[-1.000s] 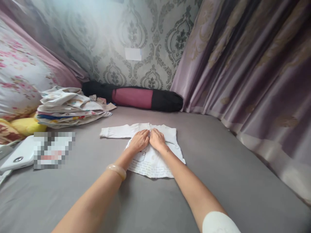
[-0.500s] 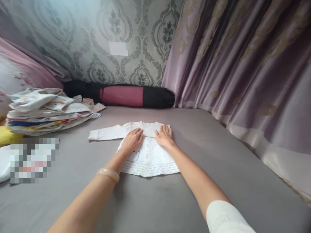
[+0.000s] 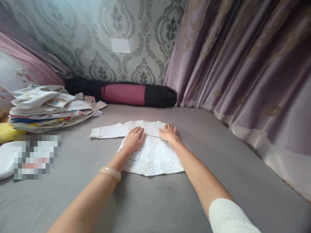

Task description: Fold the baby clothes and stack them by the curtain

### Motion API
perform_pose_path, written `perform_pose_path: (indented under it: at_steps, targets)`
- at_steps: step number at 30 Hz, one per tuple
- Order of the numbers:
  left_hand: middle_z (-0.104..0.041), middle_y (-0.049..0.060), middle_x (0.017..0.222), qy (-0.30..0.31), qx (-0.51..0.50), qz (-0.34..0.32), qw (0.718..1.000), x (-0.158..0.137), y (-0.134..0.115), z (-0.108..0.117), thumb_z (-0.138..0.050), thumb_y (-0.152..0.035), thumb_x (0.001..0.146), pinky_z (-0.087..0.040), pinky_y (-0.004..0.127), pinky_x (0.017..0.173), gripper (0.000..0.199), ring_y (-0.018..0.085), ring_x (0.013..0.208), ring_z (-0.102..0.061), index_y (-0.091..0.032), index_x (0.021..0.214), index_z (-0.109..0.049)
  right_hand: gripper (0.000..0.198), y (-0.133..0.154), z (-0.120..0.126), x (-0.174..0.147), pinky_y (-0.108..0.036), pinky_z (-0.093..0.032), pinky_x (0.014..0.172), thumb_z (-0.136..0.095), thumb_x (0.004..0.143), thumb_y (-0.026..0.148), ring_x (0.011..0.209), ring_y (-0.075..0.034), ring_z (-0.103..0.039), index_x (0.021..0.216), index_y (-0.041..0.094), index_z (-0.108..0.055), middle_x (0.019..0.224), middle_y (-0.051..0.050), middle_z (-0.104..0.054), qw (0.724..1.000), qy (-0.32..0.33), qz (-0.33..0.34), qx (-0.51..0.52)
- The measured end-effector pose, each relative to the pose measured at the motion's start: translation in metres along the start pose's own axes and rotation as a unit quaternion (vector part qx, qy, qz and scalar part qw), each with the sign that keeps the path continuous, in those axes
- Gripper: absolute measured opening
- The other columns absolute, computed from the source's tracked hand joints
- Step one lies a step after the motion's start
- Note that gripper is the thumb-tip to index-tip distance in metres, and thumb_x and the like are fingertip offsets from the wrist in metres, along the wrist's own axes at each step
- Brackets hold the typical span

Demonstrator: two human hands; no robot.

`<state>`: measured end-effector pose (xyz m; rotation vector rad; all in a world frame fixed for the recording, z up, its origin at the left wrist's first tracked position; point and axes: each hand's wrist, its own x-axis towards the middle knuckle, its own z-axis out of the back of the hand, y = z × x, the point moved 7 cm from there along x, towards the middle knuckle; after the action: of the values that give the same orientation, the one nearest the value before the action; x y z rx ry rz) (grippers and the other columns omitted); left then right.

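A small white buttoned shirt [image 3: 155,155] lies on the grey bed sheet [image 3: 150,207], with rows of printed writing along its hem. One sleeve [image 3: 109,131] stretches out to the left, while the other lies folded across the chest. My left hand [image 3: 135,138] rests flat on the left half of the shirt, fingers extended over the folded sleeve's end. On the right shoulder side lies my right hand [image 3: 169,132], its fingers spread on the fabric. That hand hides part of the right edge.
Several folded clothes are piled in a stack [image 3: 51,108] at the left, near a yellow item [image 3: 11,132] and a white object [image 3: 9,160]. A black and maroon bolster [image 3: 123,94] lies along the patterned wall. Purple curtains [image 3: 230,64] hang at the right.
My right hand has slid slightly to the right across the shirt, with its fingers more spread. My left hand remains at about the same place on the cloth. The view has shifted a little.
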<state>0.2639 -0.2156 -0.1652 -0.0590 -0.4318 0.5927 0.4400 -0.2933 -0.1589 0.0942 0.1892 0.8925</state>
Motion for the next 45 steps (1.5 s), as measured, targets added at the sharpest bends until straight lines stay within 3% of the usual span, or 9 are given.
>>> perform_pose_path:
  at_steps: [3, 7, 19, 24, 29, 32, 38, 42, 45]
  targets:
    - [-0.057, 0.015, 0.134, 0.007, 0.003, 0.003, 1.000, 0.000, -0.001, 0.000, -0.033, -0.036, 0.098, -0.035, 0.043, 0.109, 0.041, 0.028, 0.129, -0.048, -0.017, 0.127, -0.054, 0.063, 0.022, 0.003, 0.001, -0.049, -0.004, 0.116, -0.021, 0.099, 0.045, 0.147, -0.029, -0.012, 0.151, 0.009, -0.029, 0.159, -0.018, -0.017, 0.998, -0.038, 0.048, 0.015]
    - [-0.052, 0.012, 0.142, 0.026, 0.008, 0.024, 0.999, -0.001, 0.000, -0.003, -0.034, -0.038, 0.097, -0.029, 0.054, 0.111, 0.043, 0.031, 0.134, -0.043, -0.021, 0.134, -0.050, 0.064, 0.047, -0.009, 0.002, -0.053, -0.003, 0.115, -0.017, 0.099, 0.050, 0.148, -0.029, -0.007, 0.153, 0.017, -0.025, 0.161, -0.013, -0.013, 0.995, -0.027, 0.084, 0.049]
    - [-0.048, 0.013, 0.145, 0.062, 0.023, 0.034, 0.997, -0.001, -0.001, -0.001, -0.033, -0.039, 0.097, -0.027, 0.054, 0.112, 0.047, 0.030, 0.137, -0.039, -0.019, 0.137, -0.048, 0.062, 0.048, -0.016, 0.003, -0.054, -0.003, 0.115, -0.019, 0.098, 0.051, 0.147, -0.029, -0.011, 0.150, 0.020, -0.032, 0.160, -0.011, -0.021, 0.994, -0.066, 0.076, 0.051]
    - [-0.049, 0.014, 0.145, 0.061, 0.024, 0.036, 0.997, -0.001, -0.001, -0.001, -0.033, -0.039, 0.097, -0.027, 0.054, 0.111, 0.046, 0.030, 0.136, -0.040, -0.019, 0.136, -0.048, 0.064, 0.048, -0.012, -0.021, -0.047, -0.001, 0.118, -0.020, 0.099, 0.049, 0.149, -0.023, -0.004, 0.153, 0.015, -0.022, 0.162, -0.011, -0.013, 0.987, -0.022, 0.141, 0.069]
    - [-0.051, 0.012, 0.143, 0.047, 0.025, 0.035, 0.998, -0.002, -0.003, 0.000, -0.034, -0.039, 0.097, -0.028, 0.053, 0.111, 0.044, 0.029, 0.135, -0.041, -0.022, 0.135, -0.049, 0.073, 0.035, -0.013, -0.090, -0.036, -0.006, 0.120, -0.016, 0.098, 0.055, 0.149, -0.020, -0.006, 0.154, 0.009, -0.017, 0.161, -0.011, -0.011, 0.967, 0.042, 0.236, 0.090]
    - [-0.049, 0.012, 0.144, 0.054, 0.025, 0.038, 0.998, -0.002, -0.003, 0.000, -0.033, -0.039, 0.097, -0.026, 0.053, 0.112, 0.046, 0.030, 0.136, -0.040, -0.021, 0.136, -0.048, 0.073, 0.011, -0.015, -0.119, -0.036, -0.007, 0.120, -0.019, 0.098, 0.053, 0.149, -0.022, -0.008, 0.152, 0.004, -0.021, 0.160, -0.015, -0.014, 0.967, 0.045, 0.244, 0.058]
    - [-0.046, 0.012, 0.147, 0.075, 0.034, 0.040, 0.996, -0.002, -0.002, -0.002, -0.028, -0.041, 0.098, -0.024, 0.052, 0.112, 0.049, 0.030, 0.138, -0.037, -0.019, 0.139, -0.045, 0.068, -0.026, -0.018, -0.124, -0.041, -0.013, 0.121, -0.021, 0.100, 0.047, 0.148, -0.025, -0.014, 0.151, 0.002, -0.025, 0.159, -0.016, -0.018, 0.974, -0.013, 0.226, 0.000]
    - [-0.046, 0.013, 0.147, 0.079, 0.037, 0.040, 0.995, -0.001, -0.002, -0.002, -0.029, -0.040, 0.098, -0.024, 0.052, 0.112, 0.050, 0.030, 0.138, -0.036, -0.018, 0.139, -0.045, 0.065, -0.029, -0.018, -0.125, -0.041, -0.015, 0.120, -0.023, 0.100, 0.043, 0.147, -0.025, -0.017, 0.150, 0.001, -0.027, 0.158, -0.017, -0.021, 0.971, -0.040, 0.233, -0.023]
    - [-0.046, 0.013, 0.147, 0.077, 0.039, 0.038, 0.996, -0.001, -0.003, -0.002, -0.028, -0.039, 0.098, -0.025, 0.052, 0.111, 0.048, 0.030, 0.137, -0.037, -0.018, 0.138, -0.046, 0.060, -0.022, -0.010, -0.126, -0.043, -0.020, 0.117, -0.031, 0.099, 0.040, 0.143, -0.028, -0.027, 0.145, 0.002, -0.037, 0.154, -0.019, -0.031, 0.969, -0.057, 0.239, -0.040]
